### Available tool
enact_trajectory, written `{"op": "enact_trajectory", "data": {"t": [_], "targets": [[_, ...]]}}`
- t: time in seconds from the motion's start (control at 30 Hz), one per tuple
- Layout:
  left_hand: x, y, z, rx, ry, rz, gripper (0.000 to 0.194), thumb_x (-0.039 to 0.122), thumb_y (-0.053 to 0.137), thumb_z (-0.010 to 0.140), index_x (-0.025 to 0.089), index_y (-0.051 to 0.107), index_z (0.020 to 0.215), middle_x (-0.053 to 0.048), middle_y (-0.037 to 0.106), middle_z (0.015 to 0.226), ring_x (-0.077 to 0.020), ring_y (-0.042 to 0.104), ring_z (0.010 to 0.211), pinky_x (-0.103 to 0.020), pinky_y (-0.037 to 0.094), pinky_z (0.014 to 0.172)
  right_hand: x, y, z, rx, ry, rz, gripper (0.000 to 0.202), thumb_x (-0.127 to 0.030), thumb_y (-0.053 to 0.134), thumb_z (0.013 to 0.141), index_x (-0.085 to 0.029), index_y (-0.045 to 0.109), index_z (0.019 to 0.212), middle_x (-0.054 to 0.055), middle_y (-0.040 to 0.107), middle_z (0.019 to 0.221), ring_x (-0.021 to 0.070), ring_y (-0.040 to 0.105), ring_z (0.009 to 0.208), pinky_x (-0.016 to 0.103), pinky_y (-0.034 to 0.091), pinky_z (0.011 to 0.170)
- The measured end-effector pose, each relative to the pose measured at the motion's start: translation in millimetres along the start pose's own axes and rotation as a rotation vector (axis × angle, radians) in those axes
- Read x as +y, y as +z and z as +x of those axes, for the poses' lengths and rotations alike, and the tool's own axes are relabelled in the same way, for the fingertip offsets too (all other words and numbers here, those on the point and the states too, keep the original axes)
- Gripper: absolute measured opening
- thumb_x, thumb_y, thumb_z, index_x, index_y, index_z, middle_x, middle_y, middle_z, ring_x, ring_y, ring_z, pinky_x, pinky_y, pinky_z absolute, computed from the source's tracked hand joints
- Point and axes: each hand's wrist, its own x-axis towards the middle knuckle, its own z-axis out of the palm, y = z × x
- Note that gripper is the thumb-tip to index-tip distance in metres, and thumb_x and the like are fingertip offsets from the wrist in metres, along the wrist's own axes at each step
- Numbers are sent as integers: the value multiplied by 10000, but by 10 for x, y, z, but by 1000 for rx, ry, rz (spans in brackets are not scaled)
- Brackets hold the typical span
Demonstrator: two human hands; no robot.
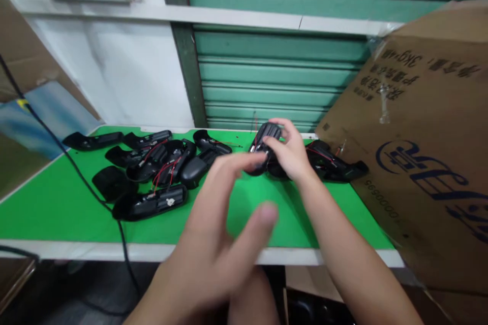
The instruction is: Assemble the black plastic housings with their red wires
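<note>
A black plastic housing (pixel 263 142) with thin red wires is tilted up over the far part of the green table. My right hand (pixel 292 152) is closed around its right side, thumb across the ribbed face. In the foreground, slightly blurred, my left hand (pixel 221 218) has its thumb and index finger spread apart with nothing between them. Its index fingertip overlaps the lower edge of the held housing; I cannot tell if they touch. More black housings (pixel 335 165) lie just right of my right hand, partly hidden by it.
Several black housings with red wires (pixel 163 175) lie in a loose group on the left of the green tabletop (pixel 160 231). A large cardboard box (pixel 430 137) leans in at the right. A black cable (pixel 68 155) crosses the left side. Behind stands a green shutter (pixel 267 66).
</note>
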Motion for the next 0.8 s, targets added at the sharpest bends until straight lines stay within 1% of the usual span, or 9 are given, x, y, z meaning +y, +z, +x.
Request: {"op": "enact_trajectory", "data": {"t": [0.07, 0.1, 0.17, 0.2, 0.27, 0.37, 0.5, 0.63, 0.8], "targets": [[-30, 84, 265, 28, 99, 18, 552, 338, 651, 917, 229, 493, 1435, -131, 517, 1457, -317, 517, 1311, -510, 438, 1128, -16, 50, -44, -15, -40, -116, 345, -333, 691, 739, -222, 628, 1059, 63, 714, 999, 244, 684, 903, 361, 560, 748], [-88, 146, 421, 32, 112, 12, 568, 298, 622, 911, 192, 465, 1447, -156, 519, 1434, -307, 549, 1266, -504, 447, 1114, -15, 72, -63, -36, -60, -168, 314, -333, 678, 758, -217, 644, 1048, 56, 719, 967, 232, 684, 861, 348, 550, 728], [-253, 282, 726, 18, 44, -38, 546, 218, 527, 903, 124, 439, 1433, -188, 549, 1354, -260, 630, 1099, -482, 505, 1030, -4, 100, -89, -117, -99, -254, 298, -316, 649, 794, -211, 667, 1073, 39, 731, 916, 208, 681, 786, 322, 531, 700], [-342, 344, 848, 11, 9, -59, 520, 189, 484, 900, 121, 450, 1414, -182, 560, 1335, -239, 647, 1046, -473, 509, 1019, -1, 106, -96, -166, -113, -301, 304, -300, 636, 811, -211, 675, 1099, 33, 740, 906, 199, 679, 761, 313, 522, 697], [-488, 439, 995, 25, 12, -63, 455, 159, 427, 902, 130, 504, 1350, -162, 588, 1293, -230, 643, 1071, -455, 499, 1034, -6, 105, -99, -236, -123, -424, 316, -270, 617, 843, -220, 690, 1147, 28, 759, 903, 195, 682, 738, 310, 508, 708], [-573, 480, 984, 42, 24, -1, 415, 155, 439, 895, 138, 547, 1296, -153, 604, 1262, -229, 649, 1072, -423, 514, 1010, -36, 96, -92, -261, -134, -679, 321, -254, 605, 894, -220, 702, 1198, 66, 783, 1015, 237, 710, 860, 345, 504, 800], [-501, 407, 819, 33, 50, 271, 401, 242, 507, 913, 164, 579, 1300, -145, 609, 1265, -258, 672, 1029, -397, 553, 894, -52, 92, -97, -272, -172, -958, 333, -299, 596, 954, -181, 682, 1252, 113, 748, 1202, 300, 663, 1108, 403, 460, 939], [-415, 364, 734, -29, -2, 507, 340, 313, 472, 949, 195, 643, 1219, -121, 640, 1208, -296, 706, 975, -414, 565, 801, -20, 66, -132, -258, -175, -1105, 351, -346, 598, 965, -183, 664, 1269, 112, 735, 1209, 321, 632, 1128, 424, 435, 919], [-405, 421, 703, -103, -8, 444, 357, 360, 453, 959, 196, 642, 1213, -128, 693, 1138, -325, 728, 942, -446, 569, 818, -112, 118, -84, -166, -265, -1143, 263, -307, 566, 970, -162, 703, 1141, 122, 734, 1132, 318, 621, 1091, 426, 417, 906]]}}
